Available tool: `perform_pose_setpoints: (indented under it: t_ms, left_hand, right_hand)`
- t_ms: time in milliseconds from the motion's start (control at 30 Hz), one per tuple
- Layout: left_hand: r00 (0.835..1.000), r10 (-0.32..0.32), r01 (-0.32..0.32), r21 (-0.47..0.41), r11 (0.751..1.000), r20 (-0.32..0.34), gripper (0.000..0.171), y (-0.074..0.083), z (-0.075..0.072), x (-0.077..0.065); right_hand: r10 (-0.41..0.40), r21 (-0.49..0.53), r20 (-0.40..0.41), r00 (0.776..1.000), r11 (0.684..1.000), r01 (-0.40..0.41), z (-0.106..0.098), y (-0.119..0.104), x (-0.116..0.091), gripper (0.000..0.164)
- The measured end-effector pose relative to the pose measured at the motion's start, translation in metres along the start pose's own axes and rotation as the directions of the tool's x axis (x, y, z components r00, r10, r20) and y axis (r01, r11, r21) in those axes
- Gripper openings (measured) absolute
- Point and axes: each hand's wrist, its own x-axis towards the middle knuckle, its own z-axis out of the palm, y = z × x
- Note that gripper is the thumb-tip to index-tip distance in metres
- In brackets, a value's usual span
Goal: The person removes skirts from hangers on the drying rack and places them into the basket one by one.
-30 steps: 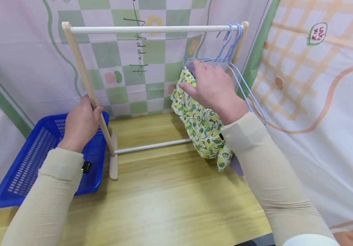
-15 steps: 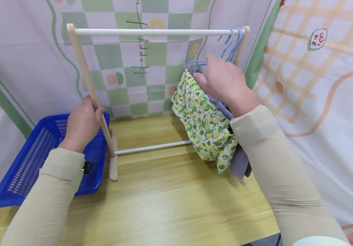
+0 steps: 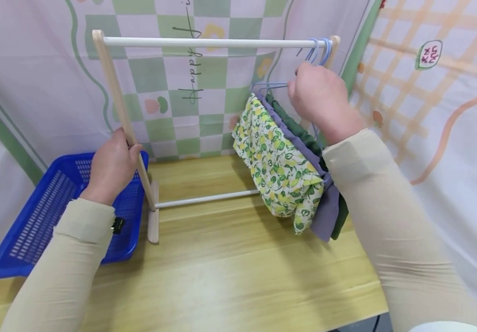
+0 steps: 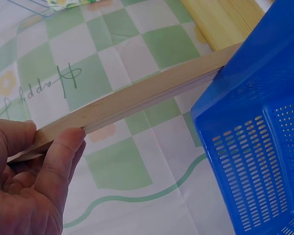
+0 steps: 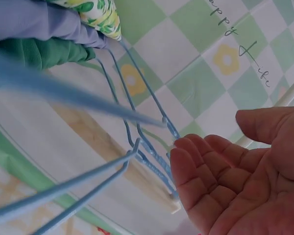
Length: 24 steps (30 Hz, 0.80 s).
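Note:
My left hand (image 3: 114, 166) grips the left wooden post (image 3: 115, 87) of a small clothes rack, thumb and fingers on either side of it in the left wrist view. At the rack's right end, my right hand (image 3: 323, 103) is at the necks of several blue wire hangers (image 5: 63, 93). Its fingertips are against or close to the wires; the thumb stands apart and the palm holds nothing. From the hangers hang a lemon-print garment (image 3: 276, 170) in front, a lavender garment (image 3: 325, 216) behind it and a dark green garment (image 3: 296, 124) with a gathered edge. My hand hides part of the hangers.
A blue plastic basket (image 3: 26, 230) stands left of the rack, partly under my left forearm. The white top rail (image 3: 205, 43) and lower bar (image 3: 209, 199) span the rack. It stands on a wooden table (image 3: 205, 276) before a checkered cloth backdrop (image 3: 176, 97).
My right hand has drawn back rightward from the garments' upper edge to the hanger necks, uncovering the lavender and green garments. The left hand keeps its hold on the post.

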Motion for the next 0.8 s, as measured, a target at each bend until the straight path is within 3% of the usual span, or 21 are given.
perform_pose_setpoints:
  t_ms: [333,800]
  left_hand:
    - [1.000,-0.003,0.003,0.013,1.000,-0.005,0.033,0.001,0.000,0.000]
    - [1.000,-0.012,0.012,0.007,1.000,0.000,0.033,0.002,0.001,0.000]
  right_hand:
    - [0.059,0.000,0.058,0.997,0.998,-0.059,-0.011,0.013,0.006,0.037]
    - [0.087,-0.005,0.132,0.987,0.996,-0.087,-0.010,0.017,0.019,0.036]
